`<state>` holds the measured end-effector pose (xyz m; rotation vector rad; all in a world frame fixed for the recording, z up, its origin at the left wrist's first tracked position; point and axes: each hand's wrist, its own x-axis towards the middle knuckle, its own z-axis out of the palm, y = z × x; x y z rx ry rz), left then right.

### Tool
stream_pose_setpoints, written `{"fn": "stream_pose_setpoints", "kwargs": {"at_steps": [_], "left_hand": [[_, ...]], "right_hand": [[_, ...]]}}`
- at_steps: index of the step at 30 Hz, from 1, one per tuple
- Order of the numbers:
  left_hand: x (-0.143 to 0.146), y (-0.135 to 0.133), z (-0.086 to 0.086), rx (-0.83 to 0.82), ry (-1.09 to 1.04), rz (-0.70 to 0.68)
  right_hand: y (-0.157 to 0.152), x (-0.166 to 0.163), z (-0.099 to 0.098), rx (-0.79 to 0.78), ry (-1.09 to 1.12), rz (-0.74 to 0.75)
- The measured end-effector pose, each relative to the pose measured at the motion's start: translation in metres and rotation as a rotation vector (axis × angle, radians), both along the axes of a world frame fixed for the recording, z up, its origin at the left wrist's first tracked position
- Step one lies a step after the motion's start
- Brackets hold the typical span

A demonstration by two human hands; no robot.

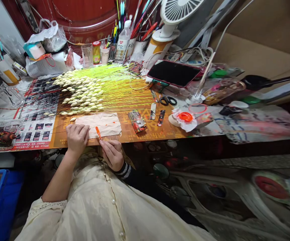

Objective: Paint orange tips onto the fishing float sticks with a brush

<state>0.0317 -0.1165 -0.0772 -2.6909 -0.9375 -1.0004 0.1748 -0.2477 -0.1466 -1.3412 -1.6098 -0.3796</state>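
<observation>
while the right hand pinches a small orange stick between thumb and forefinger, its grip is narrow and firm, and the stick tilts up with its tip just beside the lower edge of a sheet of crumpled tan paper. the left hand lies palm down on the near corner of that paper, with its fingers loosely curled. a thin stem seems to run toward it from the left, but whether this grip closes on anything cannot be told. a single cream bulb sits just above those fingers.

beyond the paper, a dense fan of thin yellow-green stems with cream-white bulbs spreads across a printed orange sheet on the table. to the right lie a foil packet, black-handled scissors and an orange lid on crumpled white paper. farther back stand a dark phone in a pink case, a water bottle and a white desk fan. a dark striped cuff circles the right wrist, above a cream buttoned garment.
</observation>
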Motion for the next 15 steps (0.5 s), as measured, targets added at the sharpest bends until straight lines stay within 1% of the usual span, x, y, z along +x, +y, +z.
{"fn": "stream_pose_setpoints", "kwargs": {"at_steps": [6, 15], "left_hand": [[-0.002, 0.0, 0.0, -0.001, -0.001, 0.017], [-0.013, 0.001, -0.002, 0.06, -0.015, 0.04]], "right_hand": [[0.0, 0.002, -0.003, 0.032, 0.013, 0.025], [0.002, -0.002, -0.001, 0.066, -0.016, 0.061]]}}
